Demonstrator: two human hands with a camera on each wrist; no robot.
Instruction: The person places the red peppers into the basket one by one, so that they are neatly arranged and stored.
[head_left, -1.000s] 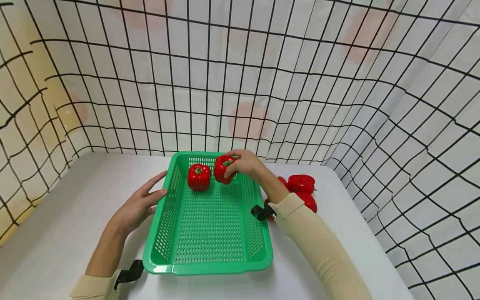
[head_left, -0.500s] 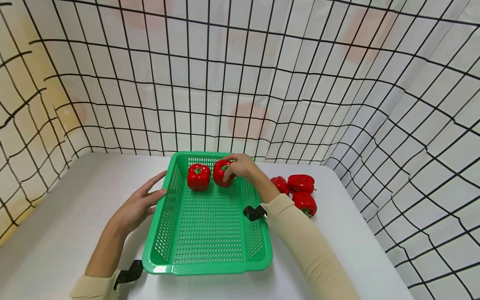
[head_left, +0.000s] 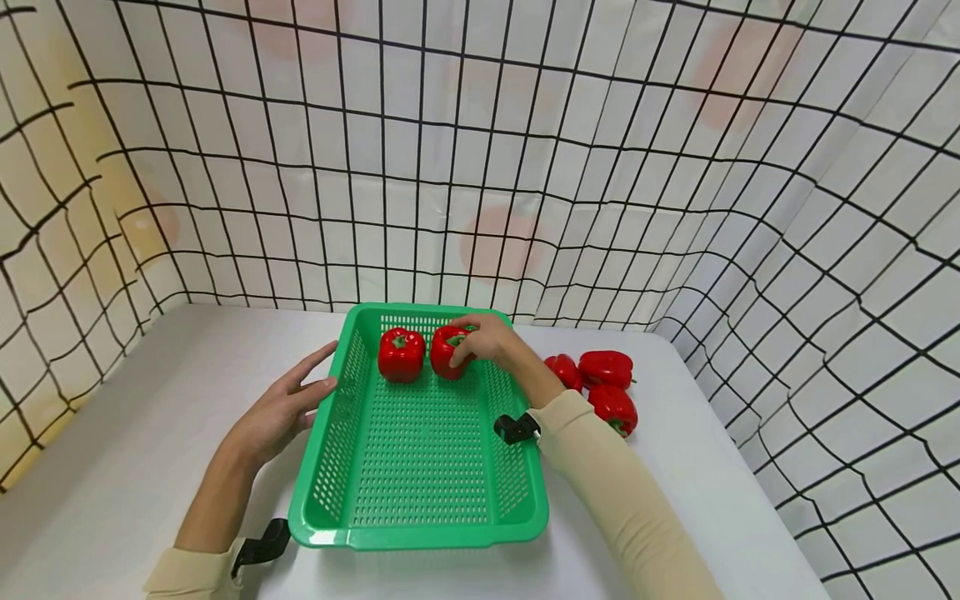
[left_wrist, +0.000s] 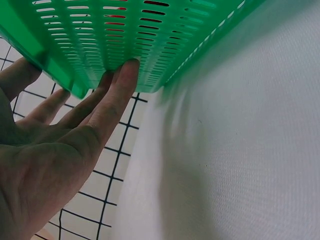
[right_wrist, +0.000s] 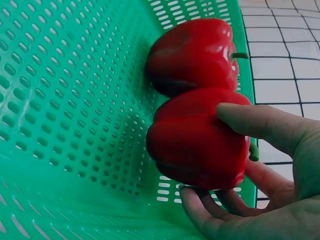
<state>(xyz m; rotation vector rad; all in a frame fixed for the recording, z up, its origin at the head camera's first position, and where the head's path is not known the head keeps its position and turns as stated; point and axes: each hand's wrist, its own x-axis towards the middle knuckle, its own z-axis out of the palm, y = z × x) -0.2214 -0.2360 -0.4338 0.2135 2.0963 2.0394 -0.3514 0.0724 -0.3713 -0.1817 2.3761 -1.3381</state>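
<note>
**Right hand on a red pepper at the far end of the green basket**

Lowest in the head view, 2 cream sleeves (head_left: 630, 500) enter from the bottom edge, each with a black wrist mount. Between them the green basket (head_left: 420, 533) sits on the white table (head_left: 112, 467), its near rim at lower centre of the frame and its perforated floor bare along the near and middle stretch.

Left of centre, the left hand (head_left: 281, 408) lies with fingers straight and relaxed against the basket's left wall. The left wrist view shows the fingertips (left_wrist: 127, 75) touching the slotted outer side just under the rim; it grips nothing.

Farther up, at the basket's far end, the right hand (head_left: 487, 340) curls round the held pepper (head_left: 448, 352). In the right wrist view the thumb lies over the top of this pepper (right_wrist: 197, 137) and the fingers (right_wrist: 200, 212) wrap beneath it; it sits against the basket floor near the far right corner. Just beside it, touching or nearly so, stands the second pepper (head_left: 401, 354), upright with its green stem up.

To the right, outside the basket, 3 loose peppers (head_left: 603, 368) lie clustered on the table.

Beyond everything hangs the gridded curtain (head_left: 480, 167), filling the upper half of the frame.
</note>
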